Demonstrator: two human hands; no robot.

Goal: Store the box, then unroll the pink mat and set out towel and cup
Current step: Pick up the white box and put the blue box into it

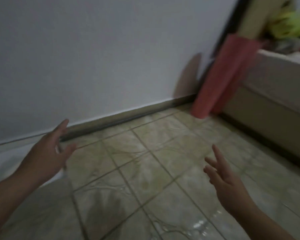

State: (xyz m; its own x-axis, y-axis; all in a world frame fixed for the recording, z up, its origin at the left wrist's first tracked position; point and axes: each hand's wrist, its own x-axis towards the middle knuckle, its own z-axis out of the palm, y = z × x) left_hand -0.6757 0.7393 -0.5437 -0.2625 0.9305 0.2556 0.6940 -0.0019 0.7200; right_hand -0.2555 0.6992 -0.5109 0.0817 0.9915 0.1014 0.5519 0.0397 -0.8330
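A rolled pink mat (222, 77) stands upright in the far right corner, leaning against the wall by a dark door frame. My left hand (49, 153) is stretched out low at the left, fingers apart, holding nothing. My right hand (223, 177) is out at the lower right, fingers spread, also holding nothing. Both hands are well short of the mat. The box, towel and cup do not show. The whole view is blurred.
Glossy beige floor tiles (145, 170) fill the middle. A white wall (93, 58) with a dark skirting runs along the left. A pale low cabinet or ledge (275, 101) stands at the right, with yellow-green cloth (289, 25) and clutter on top.
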